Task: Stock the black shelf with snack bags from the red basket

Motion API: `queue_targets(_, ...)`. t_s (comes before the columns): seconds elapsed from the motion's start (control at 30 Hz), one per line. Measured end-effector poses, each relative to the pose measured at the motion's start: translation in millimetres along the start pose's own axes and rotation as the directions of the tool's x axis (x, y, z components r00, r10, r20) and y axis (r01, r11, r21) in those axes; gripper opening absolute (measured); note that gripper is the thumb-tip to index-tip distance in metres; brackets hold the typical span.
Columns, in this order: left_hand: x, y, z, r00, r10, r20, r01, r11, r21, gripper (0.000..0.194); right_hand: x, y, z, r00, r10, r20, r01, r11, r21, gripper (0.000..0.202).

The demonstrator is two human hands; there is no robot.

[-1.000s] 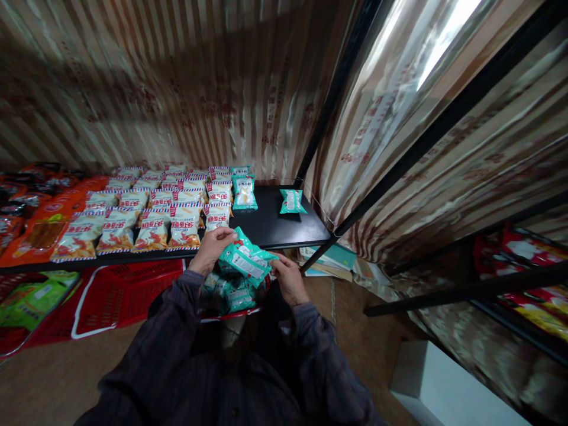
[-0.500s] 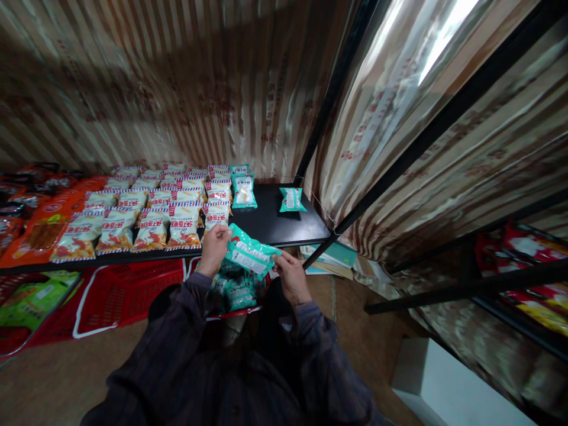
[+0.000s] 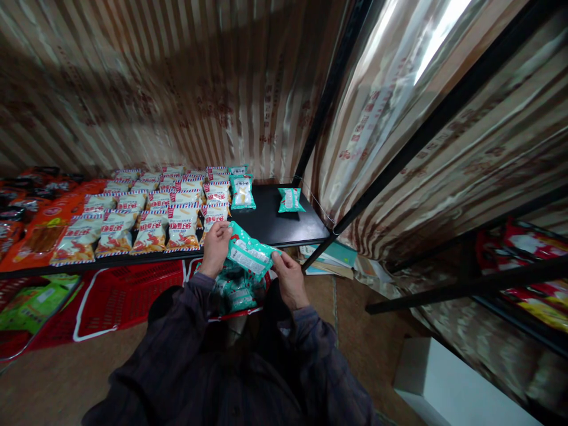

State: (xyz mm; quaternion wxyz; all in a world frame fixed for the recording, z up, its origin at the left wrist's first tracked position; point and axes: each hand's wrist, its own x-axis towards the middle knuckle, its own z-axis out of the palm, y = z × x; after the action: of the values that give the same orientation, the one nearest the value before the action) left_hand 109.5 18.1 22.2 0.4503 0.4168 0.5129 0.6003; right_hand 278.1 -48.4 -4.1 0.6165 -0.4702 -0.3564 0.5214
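A teal snack bag is stretched between my hands, printed side up. My left hand pinches its left end, and my right hand pinches the right end. Beneath it a red basket holds several more teal snack bags, partly hidden by the held one. On the black shelf in front, a teal bag stands beside rows of white snack bags with striped edges. Another teal bag lies apart near the shelf's right end.
Orange packets fill the shelf's left part. A second red basket and green packets sit below. Black posts rise at the right. A white box stands on the floor, and another shelf holds red packets.
Both hands still grip the teal bag, which has shifted and bent only slightly. The view has moved a little; the shelf goods stay in place.
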Motion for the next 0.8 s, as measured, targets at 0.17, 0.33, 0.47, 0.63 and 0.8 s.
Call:
queue_targets(0.17, -1.2, 2.9, -2.5, 0.995, -0.072, 0.074, 0.077, 0.995, -0.065, 0.038, 0.0, 5.2, -5.9, 0.998, -0.028, -0.051, 0.027, 1.0, -0.011, 0.034)
queue_targets(0.33, -3.5, 5.6, -5.3, 0.976, -0.089, 0.197, 0.116, 0.985, -0.127, 0.036, -0.1, 12.1, -8.8, 0.989, -0.099, -0.106, 0.095, 0.995, -0.044, 0.028)
queue_targets(0.47, -5.5, 5.3, -4.9, 0.971, -0.09, 0.223, 0.13, 0.977, -0.17, 0.036, -0.8, 13.0, -9.9, 0.978, -0.176, -0.116, 0.166, 0.982, -0.092, 0.025)
queue_targets(0.63, -8.2, 1.9, 1.4, 0.976, -0.089, 0.198, 0.132, 0.967, -0.219, 0.04, -3.6, 10.0, -9.3, 0.972, -0.201, -0.124, 0.178, 0.969, -0.174, 0.026)
queue_targets(0.8, -7.3, -4.8, 4.6, 0.988, -0.089, 0.129, 0.108, 0.983, -0.146, 0.042, -4.9, 8.6, -8.2, 0.967, -0.233, -0.101, 0.193, 0.934, -0.301, 0.028)
